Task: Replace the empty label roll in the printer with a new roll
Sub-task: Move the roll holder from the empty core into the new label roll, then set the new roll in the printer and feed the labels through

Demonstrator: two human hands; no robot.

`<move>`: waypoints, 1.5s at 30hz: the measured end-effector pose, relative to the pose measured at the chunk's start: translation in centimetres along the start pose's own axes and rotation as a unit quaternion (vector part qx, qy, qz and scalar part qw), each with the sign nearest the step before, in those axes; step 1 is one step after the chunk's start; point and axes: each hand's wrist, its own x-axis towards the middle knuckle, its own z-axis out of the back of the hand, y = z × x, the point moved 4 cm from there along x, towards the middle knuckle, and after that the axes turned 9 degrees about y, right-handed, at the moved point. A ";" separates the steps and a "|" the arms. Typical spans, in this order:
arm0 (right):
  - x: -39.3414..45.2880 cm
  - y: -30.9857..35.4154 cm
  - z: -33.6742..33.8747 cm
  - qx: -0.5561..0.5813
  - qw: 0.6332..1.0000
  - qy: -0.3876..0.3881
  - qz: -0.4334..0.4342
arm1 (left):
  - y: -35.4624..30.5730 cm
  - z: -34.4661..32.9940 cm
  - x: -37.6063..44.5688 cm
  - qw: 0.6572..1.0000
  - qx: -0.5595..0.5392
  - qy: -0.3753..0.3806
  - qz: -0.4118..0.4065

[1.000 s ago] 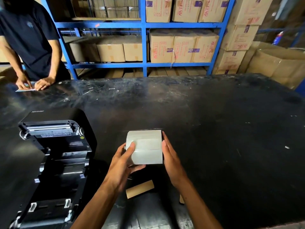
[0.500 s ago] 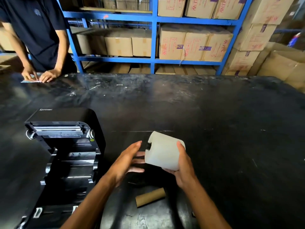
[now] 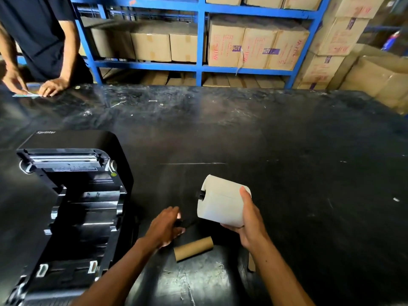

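**New roll in right hand, empty core on table, printer open**

New label roll (image 3: 221, 203): white, held above the black table (image 3: 287, 162), tilted, one flat end facing left toward the printer. Something small and dark sticks out at the centre of that end; can't tell what it is. Right hand (image 3: 247, 221) is clamped on the roll from the right and underneath, thumb across the curved top side, fingers under the lower edge. Roll is clear of the table and not touching the printer.

Left hand (image 3: 164, 226): low over the table, just left of and below the roll, not touching it. Palm down, fingers curled loosely toward a small dark item by the fingertips; blurred, so can't tell whether the hand grips it or is just resting there.

Empty cardboard core (image 3: 193, 248): brown tube lying on its side on the table, just beside the left hand, below the roll, between the two forearms. Nothing holds it.

Printer (image 3: 72, 195): black, at the left of the table, lid swung open away from the wearer, roll bay exposed with no roll seen inside. Well left of the held roll.

Further out: a second person (image 3: 44, 29) in a dark shirt stands at the far left edge of the table, both hands on a paper. Behind the table, blue shelving (image 3: 201, 40) stacked with cardboard boxes (image 3: 254, 47); more boxes piled at the right.
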 end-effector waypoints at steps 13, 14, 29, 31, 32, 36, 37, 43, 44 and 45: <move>-3.2 0.0 -0.3 -0.051 0.997 0.039 0.035 | -6.5 4.2 -6.0 0.875 -0.415 -0.249 0.023; -3.4 -0.2 -0.5 -0.053 0.997 0.042 0.037 | -7.0 4.2 -6.6 0.886 -0.386 -0.258 0.019; -7.1 -2.5 -6.4 -0.053 0.990 0.106 0.071 | -5.8 5.2 -14.4 0.774 -0.538 -0.333 -0.020; -7.6 -2.9 -7.8 -0.067 0.987 0.109 0.099 | -4.9 6.0 -15.3 0.776 -0.525 -0.349 -0.026; -7.9 -3.2 -8.6 -0.073 0.985 0.107 0.115 | -4.4 6.3 -15.6 0.777 -0.518 -0.356 -0.030; -8.8 -4.3 -11.9 -0.077 0.984 0.099 0.128 | -1.9 7.8 -16.7 0.762 -0.539 -0.356 -0.043; -9.1 -4.6 -12.8 -0.073 0.985 0.094 0.123 | -1.0 8.2 -16.9 0.755 -0.554 -0.348 -0.042; -10.5 -6.3 -18.5 -0.071 0.981 0.099 0.151 | 5.3 10.7 -18.6 0.735 -0.610 -0.296 -0.027; -10.6 -6.8 -19.3 -0.075 0.979 0.099 0.158 | 6.1 11.1 -19.0 0.735 -0.613 -0.288 -0.025; -10.7 -7.4 -20.3 -0.081 0.977 0.102 0.166 | 6.9 11.5 -19.4 0.732 -0.621 -0.278 -0.026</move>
